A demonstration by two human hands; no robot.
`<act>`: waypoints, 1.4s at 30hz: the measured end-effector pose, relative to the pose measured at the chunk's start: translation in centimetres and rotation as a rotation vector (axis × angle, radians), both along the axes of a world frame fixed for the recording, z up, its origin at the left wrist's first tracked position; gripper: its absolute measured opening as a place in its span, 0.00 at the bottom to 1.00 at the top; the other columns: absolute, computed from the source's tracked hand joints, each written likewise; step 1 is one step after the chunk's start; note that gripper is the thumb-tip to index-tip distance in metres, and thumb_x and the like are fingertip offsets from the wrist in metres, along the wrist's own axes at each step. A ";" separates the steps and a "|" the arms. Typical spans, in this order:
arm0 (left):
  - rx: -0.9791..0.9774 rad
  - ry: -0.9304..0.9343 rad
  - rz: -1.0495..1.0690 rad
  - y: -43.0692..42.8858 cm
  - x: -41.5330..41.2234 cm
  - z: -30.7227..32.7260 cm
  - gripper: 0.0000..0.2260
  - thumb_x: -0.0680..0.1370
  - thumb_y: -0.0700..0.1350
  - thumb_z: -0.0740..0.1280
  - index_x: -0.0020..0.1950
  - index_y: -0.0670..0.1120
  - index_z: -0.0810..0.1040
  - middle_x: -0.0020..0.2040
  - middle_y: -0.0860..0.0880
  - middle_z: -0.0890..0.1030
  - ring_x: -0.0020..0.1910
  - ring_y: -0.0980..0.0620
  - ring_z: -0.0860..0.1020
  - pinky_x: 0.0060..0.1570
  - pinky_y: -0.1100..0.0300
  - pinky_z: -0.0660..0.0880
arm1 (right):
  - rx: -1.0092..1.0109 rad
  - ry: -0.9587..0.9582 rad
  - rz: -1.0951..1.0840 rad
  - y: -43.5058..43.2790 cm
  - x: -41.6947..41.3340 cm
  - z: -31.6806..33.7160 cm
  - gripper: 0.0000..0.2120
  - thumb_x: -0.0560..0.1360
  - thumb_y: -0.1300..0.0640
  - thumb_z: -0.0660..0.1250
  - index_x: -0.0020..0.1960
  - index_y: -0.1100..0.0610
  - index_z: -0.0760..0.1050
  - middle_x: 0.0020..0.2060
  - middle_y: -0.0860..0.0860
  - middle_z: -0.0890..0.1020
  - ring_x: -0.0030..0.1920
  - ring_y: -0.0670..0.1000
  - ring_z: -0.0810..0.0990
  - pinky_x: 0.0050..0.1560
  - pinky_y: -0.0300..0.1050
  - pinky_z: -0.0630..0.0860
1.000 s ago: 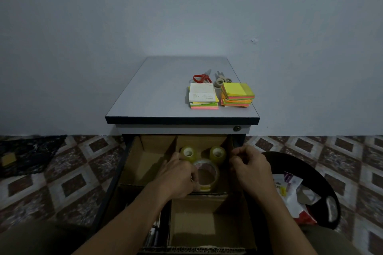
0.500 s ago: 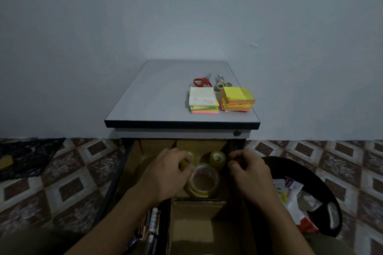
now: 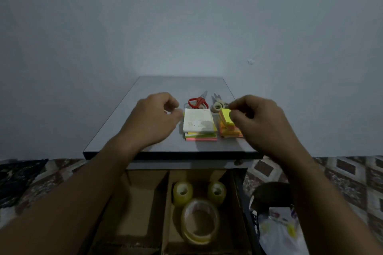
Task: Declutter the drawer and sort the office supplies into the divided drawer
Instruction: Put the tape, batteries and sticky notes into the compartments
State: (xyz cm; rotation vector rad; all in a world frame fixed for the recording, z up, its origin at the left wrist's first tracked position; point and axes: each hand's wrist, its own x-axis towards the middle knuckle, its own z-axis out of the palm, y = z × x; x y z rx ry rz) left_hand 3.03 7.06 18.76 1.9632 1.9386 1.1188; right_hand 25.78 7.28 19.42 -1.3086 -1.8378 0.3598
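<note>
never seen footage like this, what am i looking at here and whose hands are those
No machine here: a camera worn on a person's head looks down at their two bare hands. On the table lie red scissors, a second pair, a white notepad and yellow sticky notes. The right hand pinches those sticky notes with its fingers; the left hand is curled, holding nothing. Below, the open drawer holds three tape rolls in one compartment.

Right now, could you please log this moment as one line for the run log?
left hand: curled, empty, beside white-topped note stack | right hand: on yellow sticky-note stack, grip unclear | tape rolls: in drawer compartment
</note>
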 end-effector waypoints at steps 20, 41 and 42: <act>-0.329 0.190 -0.083 18.0 2.0 -0.6 0.21 0.70 0.57 0.76 0.56 0.46 0.83 0.54 0.48 0.83 0.53 0.50 0.80 0.57 0.51 0.78 | -0.419 -0.483 -0.115 20.5 -2.6 -1.0 0.18 0.64 0.48 0.79 0.42 0.60 0.79 0.39 0.56 0.82 0.35 0.53 0.80 0.36 0.46 0.82; -0.153 0.115 0.015 17.5 1.3 0.9 0.24 0.66 0.62 0.77 0.41 0.40 0.83 0.37 0.45 0.84 0.37 0.48 0.84 0.41 0.52 0.81 | -0.338 -0.275 -0.074 19.2 -1.8 1.2 0.11 0.69 0.56 0.76 0.44 0.64 0.82 0.34 0.55 0.85 0.33 0.51 0.83 0.36 0.46 0.84; -0.129 0.104 0.026 17.0 1.0 1.1 0.24 0.66 0.62 0.77 0.41 0.40 0.84 0.37 0.45 0.84 0.38 0.48 0.83 0.40 0.52 0.81 | -0.330 -0.264 -0.070 18.8 -1.6 1.6 0.11 0.69 0.56 0.75 0.44 0.64 0.82 0.34 0.55 0.85 0.32 0.50 0.83 0.35 0.45 0.83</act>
